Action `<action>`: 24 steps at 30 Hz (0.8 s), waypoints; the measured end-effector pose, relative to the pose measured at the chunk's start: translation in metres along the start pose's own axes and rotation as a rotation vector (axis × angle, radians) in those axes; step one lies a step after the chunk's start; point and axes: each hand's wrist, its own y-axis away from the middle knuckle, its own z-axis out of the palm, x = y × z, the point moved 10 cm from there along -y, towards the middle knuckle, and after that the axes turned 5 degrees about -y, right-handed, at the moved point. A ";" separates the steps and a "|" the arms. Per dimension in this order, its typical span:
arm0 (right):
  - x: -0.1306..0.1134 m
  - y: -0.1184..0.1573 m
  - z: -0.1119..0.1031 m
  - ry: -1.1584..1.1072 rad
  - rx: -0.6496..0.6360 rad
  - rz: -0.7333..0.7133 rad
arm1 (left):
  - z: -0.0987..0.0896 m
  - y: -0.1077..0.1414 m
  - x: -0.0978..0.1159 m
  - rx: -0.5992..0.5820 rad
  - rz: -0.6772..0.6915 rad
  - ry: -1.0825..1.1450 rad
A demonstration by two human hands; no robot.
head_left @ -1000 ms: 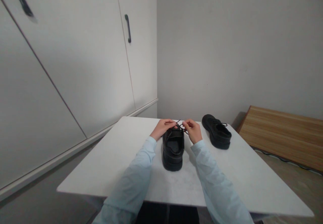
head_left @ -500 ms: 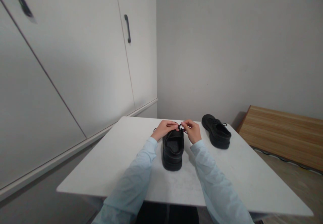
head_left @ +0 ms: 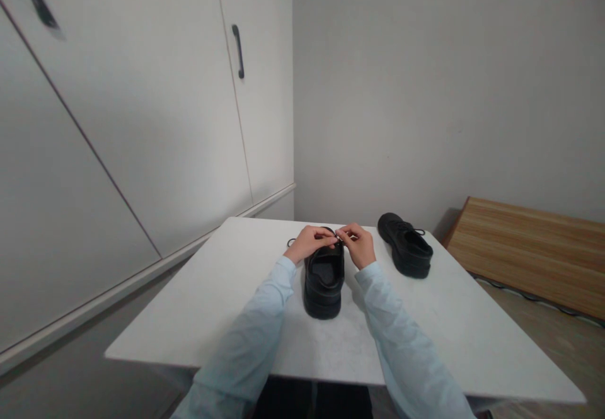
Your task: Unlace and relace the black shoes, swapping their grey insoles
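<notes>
- Bringing both hands together over the nearer black shoe [head_left: 323, 290], we have our fingers at the dark laces [head_left: 338, 240] near the front of its opening.
- Our left hand [head_left: 312, 241] reaches in from the shoe's left side, its thumb and fingers nearly closed in a pinch on the laces; just beside its wrist side, a small loop of lace sticks out over the tabletop [head_left: 227, 293].
- Our right hand [head_left: 355, 242] comes in from the other side, also nearly closed, pinching the laces between thumb and fingers, its tips close to those of the left. The fingers hide just how the strands cross.
- We have this shoe upright around the middle of the tabletop's width, toward the far edge, its heel facing us and its toe pointing away.
- To its right, well apart from it, we see a second black shoe [head_left: 406, 247], upright near the far right corner, heel toward us and toe angled to the far left, with a lace loop standing out beside its opening.
- Beyond the left edge we see a white cabinet [head_left: 155, 104] with dark handles; past the right edge is a wood-grained panel [head_left: 529, 249].
</notes>
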 end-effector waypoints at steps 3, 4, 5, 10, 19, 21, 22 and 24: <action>-0.002 -0.001 0.001 0.027 -0.017 -0.010 | -0.001 0.000 0.001 0.018 0.008 -0.030; 0.000 -0.002 0.002 0.025 -0.037 0.002 | -0.003 0.000 0.001 0.038 0.009 -0.040; 0.003 -0.002 0.003 0.015 -0.063 0.023 | -0.005 -0.001 0.000 0.064 0.011 -0.049; 0.038 0.001 0.015 -0.194 -0.284 0.231 | -0.026 -0.001 -0.004 0.260 -0.001 -0.044; 0.056 0.019 0.033 -0.554 -0.543 0.338 | -0.049 0.005 -0.010 0.399 -0.062 0.099; 0.057 0.018 0.034 -0.547 -0.545 0.344 | -0.049 0.004 -0.013 0.372 -0.088 0.120; 0.058 0.018 0.034 -0.537 -0.547 0.347 | -0.048 0.003 -0.015 0.346 -0.101 0.130; 0.058 0.018 0.035 -0.522 -0.547 0.353 | -0.046 0.001 -0.016 0.286 -0.115 0.132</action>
